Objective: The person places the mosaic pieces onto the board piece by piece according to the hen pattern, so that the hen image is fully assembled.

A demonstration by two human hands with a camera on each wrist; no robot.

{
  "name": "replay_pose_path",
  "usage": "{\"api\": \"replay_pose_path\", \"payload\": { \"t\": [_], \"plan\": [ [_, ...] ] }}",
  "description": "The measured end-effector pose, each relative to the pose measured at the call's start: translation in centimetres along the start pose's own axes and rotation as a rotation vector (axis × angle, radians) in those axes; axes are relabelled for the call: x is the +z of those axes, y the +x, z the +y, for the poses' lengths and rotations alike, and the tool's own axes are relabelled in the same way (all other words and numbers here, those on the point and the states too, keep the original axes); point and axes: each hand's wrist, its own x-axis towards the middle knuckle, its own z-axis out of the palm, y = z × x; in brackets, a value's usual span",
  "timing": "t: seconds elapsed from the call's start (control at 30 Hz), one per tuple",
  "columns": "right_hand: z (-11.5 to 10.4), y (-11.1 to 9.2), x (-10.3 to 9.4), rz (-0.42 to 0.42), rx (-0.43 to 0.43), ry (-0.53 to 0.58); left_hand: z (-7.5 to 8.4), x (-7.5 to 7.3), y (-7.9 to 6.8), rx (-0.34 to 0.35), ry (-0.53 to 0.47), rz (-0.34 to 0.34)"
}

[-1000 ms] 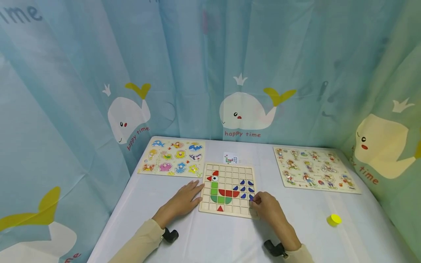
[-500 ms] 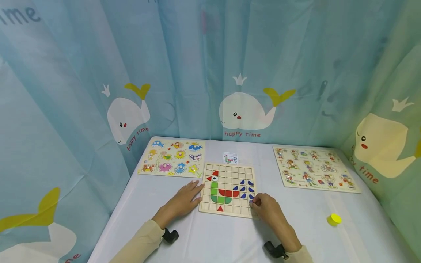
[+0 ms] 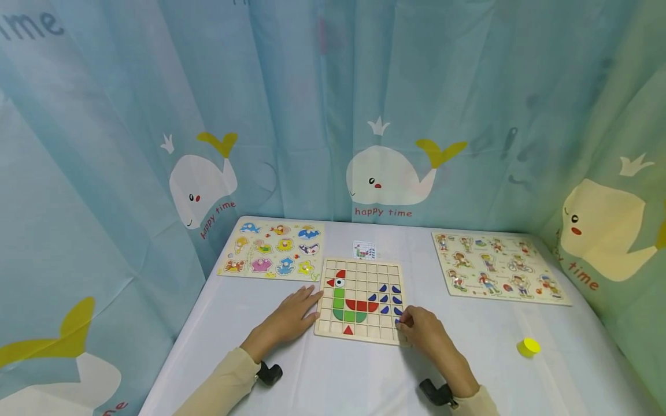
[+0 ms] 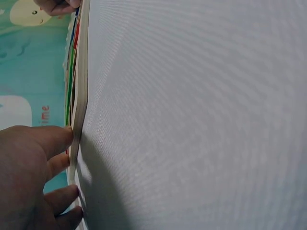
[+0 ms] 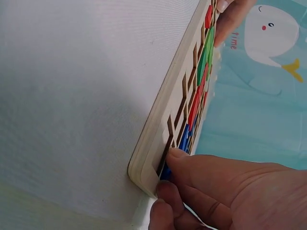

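A square wooden grid board [image 3: 366, 268] lies on the table, bearing a bird pattern of red, green and blue pieces. My right hand [image 3: 422, 329] is at its right edge, thumb and forefinger pinching a blue half-round piece [image 5: 165, 172] low over a cell near the board's corner. Part of that piece is hidden by the fingers. Several other blue pieces [image 3: 384, 299] sit in cells just beyond. My left hand [image 3: 293, 313] lies flat beside the board's left edge, fingers spread; in the left wrist view its fingertips [image 4: 64, 136] touch that edge.
Behind the board lies a small picture card [image 3: 364, 250] with the same bird. A sea-animal puzzle [image 3: 273, 249] is at back left, a puzzle with children figures [image 3: 499, 268] at back right. A yellow cylinder [image 3: 528, 347] stands at right. Whale-print curtains surround the table.
The blue piece in my right hand has shifted slightly toward me, down to the cell below the blue column. My left hand and the board stay where they were.
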Motion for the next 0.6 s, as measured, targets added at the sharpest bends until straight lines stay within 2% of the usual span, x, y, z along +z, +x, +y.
{"api": "replay_pose_path", "payload": {
  "t": [0.3, 0.6],
  "plan": [
    [0.02, -0.14, -0.16, -0.014, 0.002, 0.038, 0.0, 0.08, 0.08, 0.005, 0.013, -0.004],
    [0.39, -0.04, -0.28, 0.004, -0.02, 0.027, 0.29, -0.29, -0.14, -0.002, -0.014, -0.004]
  ]
}}
